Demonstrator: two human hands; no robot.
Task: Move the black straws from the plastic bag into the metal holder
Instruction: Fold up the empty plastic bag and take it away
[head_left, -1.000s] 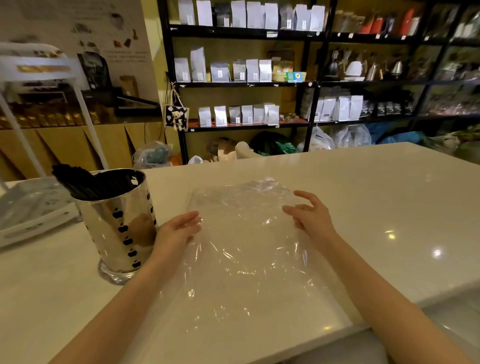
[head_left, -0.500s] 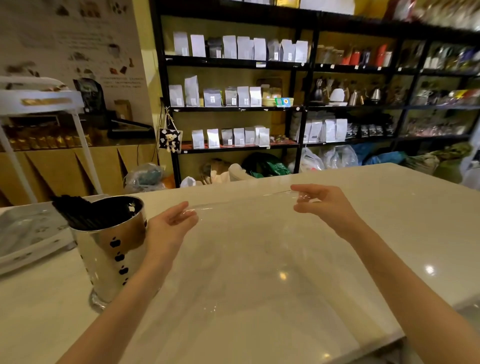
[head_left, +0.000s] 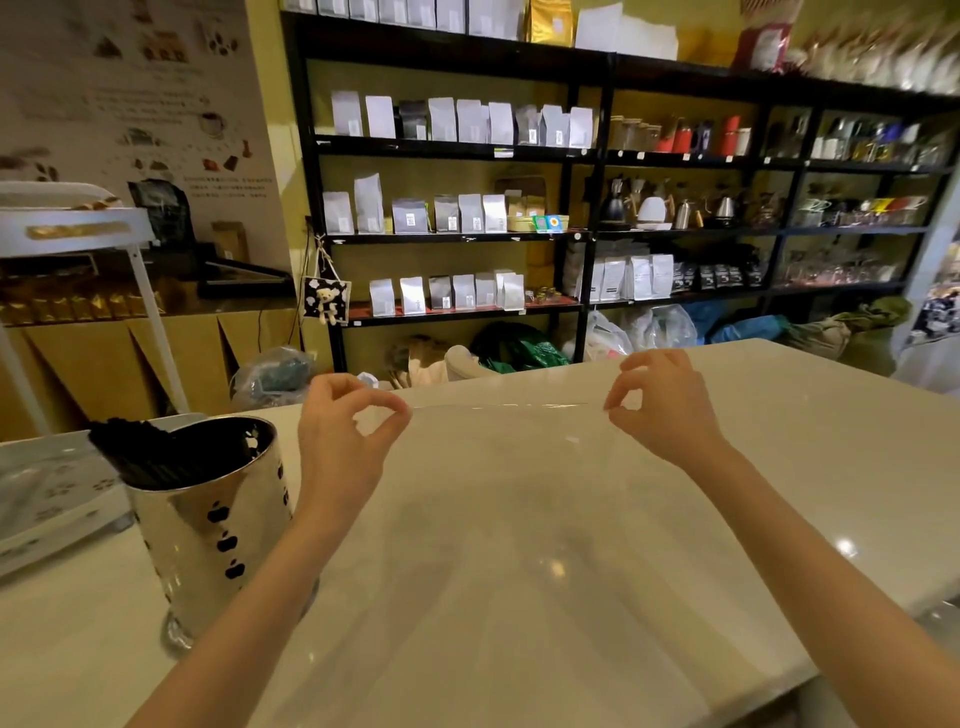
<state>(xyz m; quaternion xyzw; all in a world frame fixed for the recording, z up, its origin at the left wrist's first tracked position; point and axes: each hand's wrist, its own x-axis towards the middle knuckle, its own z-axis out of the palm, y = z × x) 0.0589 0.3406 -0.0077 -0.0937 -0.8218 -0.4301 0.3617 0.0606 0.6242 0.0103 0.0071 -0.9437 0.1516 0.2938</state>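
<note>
both hands, left (head_left: 345, 421) and right (head_left: 662, 402), pinch the clear, empty plastic bag (head_left: 498, 519) stretched crosswise above the bench (head_left: 805, 467); shiny metal holder (head_left: 208, 525) of black straws (head_left: 140, 454) stands nearest the left.

Warm, dim indoor light; we see small ceiling-lamp glints on glossy tabletop (head_left: 779, 467). Mirror glare on metal holder (head_left: 208, 530). Wide-angle bending of shelves (head_left: 571, 156); motion blur smears upper right corner, left edge soft.
</note>
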